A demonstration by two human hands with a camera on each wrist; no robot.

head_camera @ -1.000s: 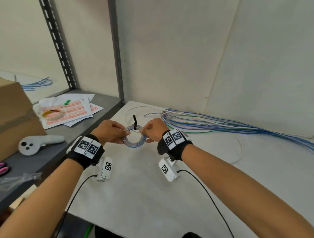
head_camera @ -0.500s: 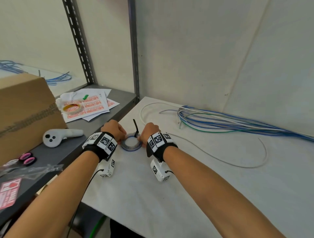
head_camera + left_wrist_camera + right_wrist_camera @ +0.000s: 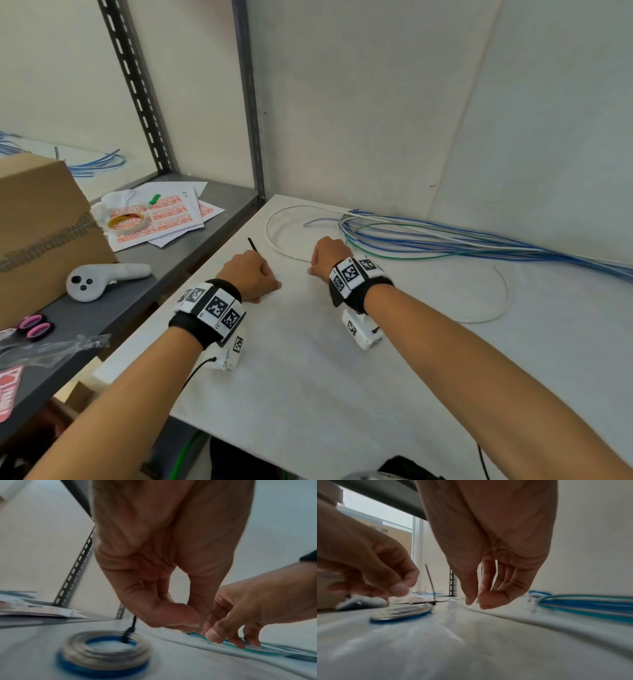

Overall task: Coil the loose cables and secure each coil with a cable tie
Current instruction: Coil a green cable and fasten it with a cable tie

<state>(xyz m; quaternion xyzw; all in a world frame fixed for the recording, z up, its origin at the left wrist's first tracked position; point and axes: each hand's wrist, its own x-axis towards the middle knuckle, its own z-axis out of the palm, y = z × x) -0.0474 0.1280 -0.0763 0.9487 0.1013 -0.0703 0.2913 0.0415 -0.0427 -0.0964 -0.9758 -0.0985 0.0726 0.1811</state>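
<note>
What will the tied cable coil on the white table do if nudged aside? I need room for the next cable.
The coil lies flat, so it should slide, not roll. The cable tie cinches it, so it will likely keep its shape. Thin wire suggests it is light.

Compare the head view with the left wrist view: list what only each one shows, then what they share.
Only the head view: the cardboard box, tape roll, white controller on the grey shelf, and both wristbands.

Only the left wrist view: the finished coil lying on the table, hidden behind the left hand in the head view, with the cable tie looped round it.

Both: the left hand, right hand, cable tie tail, loose blue cables, white table.
</note>
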